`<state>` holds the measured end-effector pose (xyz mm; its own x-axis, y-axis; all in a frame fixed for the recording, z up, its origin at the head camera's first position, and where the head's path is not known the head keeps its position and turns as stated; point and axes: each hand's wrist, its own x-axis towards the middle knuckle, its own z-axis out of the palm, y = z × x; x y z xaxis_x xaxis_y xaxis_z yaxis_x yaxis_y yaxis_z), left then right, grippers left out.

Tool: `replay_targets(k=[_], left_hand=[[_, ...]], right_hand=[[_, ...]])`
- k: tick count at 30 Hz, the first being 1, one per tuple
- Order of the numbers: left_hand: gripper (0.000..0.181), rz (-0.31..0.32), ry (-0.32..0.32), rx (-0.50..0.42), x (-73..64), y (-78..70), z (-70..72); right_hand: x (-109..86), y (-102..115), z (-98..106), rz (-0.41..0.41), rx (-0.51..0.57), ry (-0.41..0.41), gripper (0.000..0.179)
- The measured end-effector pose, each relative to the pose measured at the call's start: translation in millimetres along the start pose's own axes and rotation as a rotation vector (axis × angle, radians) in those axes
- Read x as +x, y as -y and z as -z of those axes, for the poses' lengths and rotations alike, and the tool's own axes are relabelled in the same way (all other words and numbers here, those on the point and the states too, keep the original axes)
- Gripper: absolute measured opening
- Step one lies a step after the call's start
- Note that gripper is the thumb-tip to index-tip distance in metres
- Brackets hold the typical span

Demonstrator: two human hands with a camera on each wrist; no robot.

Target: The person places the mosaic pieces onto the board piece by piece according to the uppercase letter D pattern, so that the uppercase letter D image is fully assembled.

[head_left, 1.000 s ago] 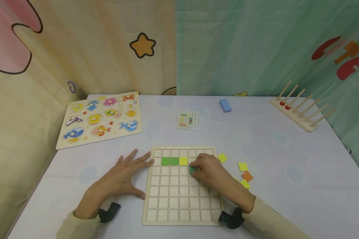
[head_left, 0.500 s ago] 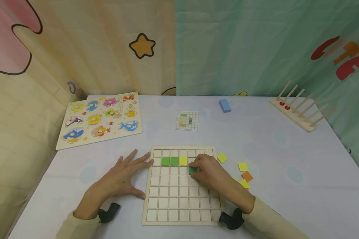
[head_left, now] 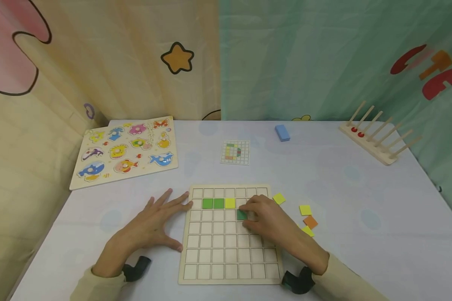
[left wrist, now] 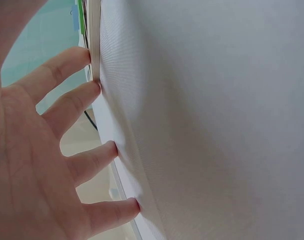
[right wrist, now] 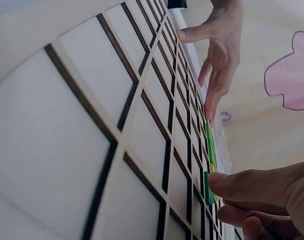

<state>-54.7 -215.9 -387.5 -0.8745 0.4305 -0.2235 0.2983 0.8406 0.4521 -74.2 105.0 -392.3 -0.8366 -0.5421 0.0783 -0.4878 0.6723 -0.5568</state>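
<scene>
My left hand point(head_left: 156, 225) lies at the left side of the wooden grid board point(head_left: 187, 259), fingers spread. Its thumb and fingertips touch the board's edge; in the left wrist view, other fingertips rest on the cloth. A dark green square tile point(head_left: 242, 215) lies in the third row of the board. The thumb and index finger of my right hand point(head_left: 265, 217) stand spread just beyond its near and far edges. In the right wrist view, the thumb point(right wrist: 232, 186) overlaps the tile. Row two bears two green tiles point(head_left: 213, 203) and a yellow tile point(head_left: 230, 203).
Several loose yellow tiles point(head_left: 305, 210) and an orange tile point(head_left: 310, 222) lie right of the board. Behind it is a small pattern card point(head_left: 235, 152). Further out are an animal puzzle point(head_left: 126, 150), a blue block point(head_left: 282, 133) and a peg stand with red beads point(head_left: 373, 144).
My right hand has shifted slightly right, and its thumb and index finger have spread from the dark green tile, now more fully visible. My left hand keeps its place.
</scene>
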Motion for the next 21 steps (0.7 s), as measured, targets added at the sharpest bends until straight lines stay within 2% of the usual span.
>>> replay_targets(k=[7, 15, 21], left_hand=[[0.11, -0.005, -0.005, 0.002, 0.4, 1.2, -1.0], [0.109, -0.01, -0.006, 0.001, -0.3, 0.7, -0.4], [0.109, -0.007, -0.008, 0.01, 0.0, 1.3, -1.1]], right_hand=[[-11.5, -7, 6, -0.073, 0.025, -0.014, 0.033], [-30.5, -25, 21, -0.074, 0.063, -0.107, 0.029], [-48.9, -38, 30, -0.143, 0.075, -0.129, 0.03]])
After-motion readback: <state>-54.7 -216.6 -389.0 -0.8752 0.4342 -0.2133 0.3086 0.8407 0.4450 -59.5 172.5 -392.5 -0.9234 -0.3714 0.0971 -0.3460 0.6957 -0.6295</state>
